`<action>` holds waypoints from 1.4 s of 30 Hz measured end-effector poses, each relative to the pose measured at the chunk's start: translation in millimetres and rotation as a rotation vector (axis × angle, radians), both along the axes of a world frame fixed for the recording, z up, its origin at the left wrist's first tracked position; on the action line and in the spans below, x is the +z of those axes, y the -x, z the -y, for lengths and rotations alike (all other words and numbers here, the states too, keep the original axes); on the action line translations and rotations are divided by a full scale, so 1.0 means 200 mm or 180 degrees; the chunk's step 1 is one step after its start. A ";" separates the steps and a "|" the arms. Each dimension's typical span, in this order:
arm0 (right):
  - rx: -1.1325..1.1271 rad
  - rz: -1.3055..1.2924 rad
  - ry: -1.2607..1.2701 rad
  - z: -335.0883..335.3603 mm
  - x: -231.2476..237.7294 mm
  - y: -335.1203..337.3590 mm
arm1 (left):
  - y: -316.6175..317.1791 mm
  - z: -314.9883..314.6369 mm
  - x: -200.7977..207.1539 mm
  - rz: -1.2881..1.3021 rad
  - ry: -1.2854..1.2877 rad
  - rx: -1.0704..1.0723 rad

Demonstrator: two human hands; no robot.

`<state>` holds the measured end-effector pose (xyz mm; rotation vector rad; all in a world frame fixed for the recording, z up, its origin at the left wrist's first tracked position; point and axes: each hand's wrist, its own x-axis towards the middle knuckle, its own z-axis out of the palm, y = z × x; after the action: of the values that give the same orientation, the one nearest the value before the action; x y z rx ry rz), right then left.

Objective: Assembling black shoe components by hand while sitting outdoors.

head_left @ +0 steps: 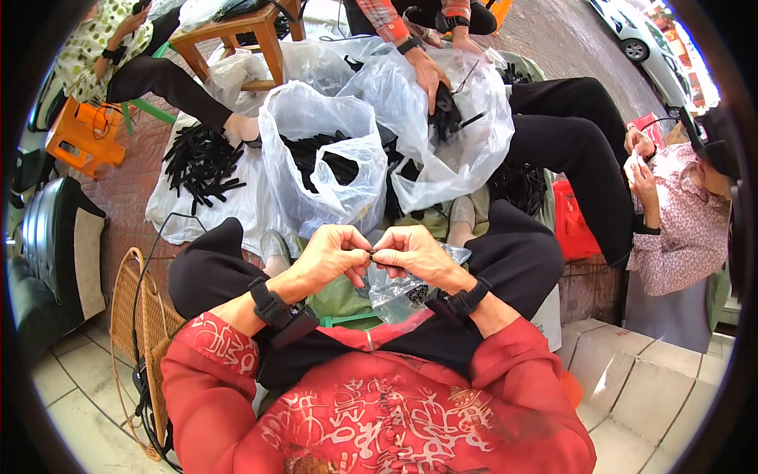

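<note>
My left hand (339, 251) and my right hand (404, 251) meet above my lap, thumbs and forefingers pinched together. Between the fingertips is a tiny dark piece (372, 255), too small to name. Just below my right hand, a small clear plastic bag (395, 296) with little dark bits inside rests between my legs. Beyond my knees stands a big translucent plastic bag (288, 118), open at the top, with many black strips (304, 158) in it. Each of my wrists wears a black strapped device.
A pile of black strips (201, 162) lies on white sheeting at left. Across from me, a person's hand (430, 79) reaches into another clear bag (489, 142). Around stand a wooden stool (229, 28), an orange stool (83, 138), a wicker chair (134, 316) and a red stool (575, 221). Another person sits at right.
</note>
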<state>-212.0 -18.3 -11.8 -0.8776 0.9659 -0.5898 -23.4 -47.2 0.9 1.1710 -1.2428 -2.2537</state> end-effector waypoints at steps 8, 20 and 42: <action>-0.0118 -0.0316 0.0299 0.01 -0.02 -0.02 | 0.01 -0.02 -0.03 -0.0038 0.0032 0.0211; -0.0101 -0.0162 0.0369 0.03 -0.01 -0.01 | 0.01 -0.01 0.00 0.0036 0.0322 0.0109; -0.0020 0.1276 -0.0126 0.03 0.00 0.03 | -0.07 -0.01 0.09 -0.0894 -0.1081 0.0074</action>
<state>-217.1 -23.4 -12.7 -0.6864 0.6147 -0.7172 -8.8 -46.1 18.1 0.9201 -0.7583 -2.5707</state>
